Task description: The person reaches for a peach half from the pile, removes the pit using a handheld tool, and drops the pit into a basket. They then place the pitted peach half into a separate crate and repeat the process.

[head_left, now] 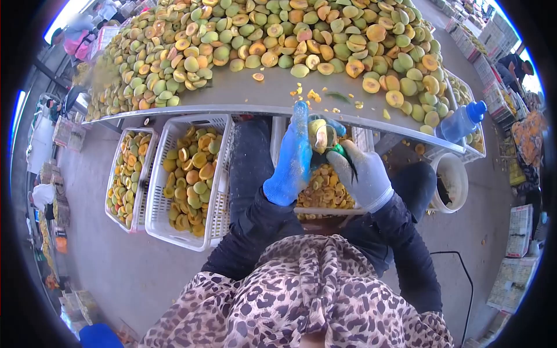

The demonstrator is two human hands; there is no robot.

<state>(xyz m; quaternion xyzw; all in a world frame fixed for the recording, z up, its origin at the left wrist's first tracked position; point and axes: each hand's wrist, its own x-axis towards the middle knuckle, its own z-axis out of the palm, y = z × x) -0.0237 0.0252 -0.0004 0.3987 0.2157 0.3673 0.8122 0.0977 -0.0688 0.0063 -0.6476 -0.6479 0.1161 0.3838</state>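
My left hand (290, 159), in a blue glove, has its fingers wrapped round a yellow-green fruit (320, 136) just below the table edge. Close against the fruit from the right is my right hand (362, 174), in a white and grey glove, closed round a small tool with a green handle (338, 152). The tool's tip is hidden by the fruit and fingers. Under both hands is a white crate (364, 138) holding small orange-yellow pieces (326, 188). Beyond my hands, a large heap of halved fruit (278, 35) lies on the metal table (232, 87).
Two white crates (159, 180) of fruit stand on the floor at left. A blue bottle (461, 122) sits at the table's right edge, above a white bucket (458, 180). Other people (513, 69) and stacked crates are at the sides. A black cable (471, 278) lies at right.
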